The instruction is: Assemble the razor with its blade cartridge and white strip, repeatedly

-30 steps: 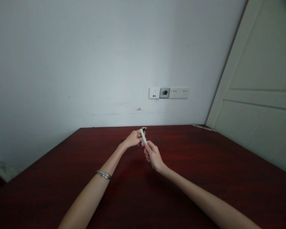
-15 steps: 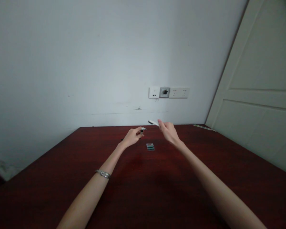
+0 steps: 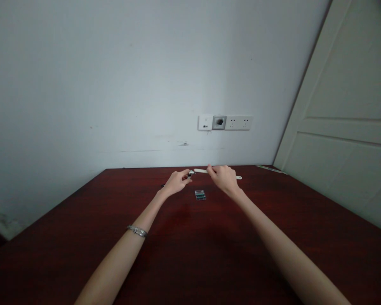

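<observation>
My left hand [image 3: 177, 182] is closed, pinching a small silver-and-black metallic piece [image 3: 190, 173] at its fingertips; its exact kind is too small to make out. In my closed right hand [image 3: 222, 177] lies a slim white brush [image 3: 200, 170], held nearly level. The brush's head end points left, close to the metallic piece, and whether they touch I cannot tell. Its handle end, with a small hole, sticks out past the right side of the hand. Below and between both hands, a small clear rectangular piece with a green part [image 3: 200, 195] lies flat on the table.
The dark red wooden table [image 3: 190, 254] reaches back to a pale wall [image 3: 146, 84] with sockets [image 3: 238, 123]. A small dark object [image 3: 163, 185] is partly hidden behind my left wrist. A thin pale strip [image 3: 271, 169] lies at the back right edge, near a panelled door [image 3: 343, 106].
My right hand has turned the brush from a raised slant to nearly level and brought its head down toward the metallic piece. The left hand has stayed almost still.
</observation>
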{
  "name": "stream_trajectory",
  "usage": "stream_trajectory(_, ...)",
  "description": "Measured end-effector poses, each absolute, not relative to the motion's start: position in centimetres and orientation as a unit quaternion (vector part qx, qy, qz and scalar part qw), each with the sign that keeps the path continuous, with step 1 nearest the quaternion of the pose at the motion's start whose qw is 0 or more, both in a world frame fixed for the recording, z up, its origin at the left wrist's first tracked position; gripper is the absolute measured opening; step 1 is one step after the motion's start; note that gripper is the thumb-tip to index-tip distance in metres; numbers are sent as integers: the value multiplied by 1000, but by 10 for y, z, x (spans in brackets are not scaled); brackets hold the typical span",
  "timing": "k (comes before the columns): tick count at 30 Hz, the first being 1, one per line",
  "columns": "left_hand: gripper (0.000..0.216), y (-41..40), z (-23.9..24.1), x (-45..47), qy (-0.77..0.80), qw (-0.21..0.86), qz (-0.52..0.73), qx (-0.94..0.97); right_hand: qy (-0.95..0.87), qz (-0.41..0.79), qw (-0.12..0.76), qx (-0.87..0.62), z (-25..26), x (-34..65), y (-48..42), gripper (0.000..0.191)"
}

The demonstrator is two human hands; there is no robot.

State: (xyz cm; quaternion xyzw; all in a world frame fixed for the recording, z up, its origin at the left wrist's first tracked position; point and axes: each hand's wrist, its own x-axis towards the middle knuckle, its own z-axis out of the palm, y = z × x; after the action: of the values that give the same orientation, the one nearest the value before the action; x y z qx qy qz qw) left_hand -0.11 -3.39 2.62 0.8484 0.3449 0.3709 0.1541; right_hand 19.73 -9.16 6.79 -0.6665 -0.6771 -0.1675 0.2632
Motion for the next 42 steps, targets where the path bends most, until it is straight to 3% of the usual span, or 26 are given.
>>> stream_trajectory(42,18,-40,35,-1,376,63,337,861,-696,-223,273,-625,69,188,-91,57)
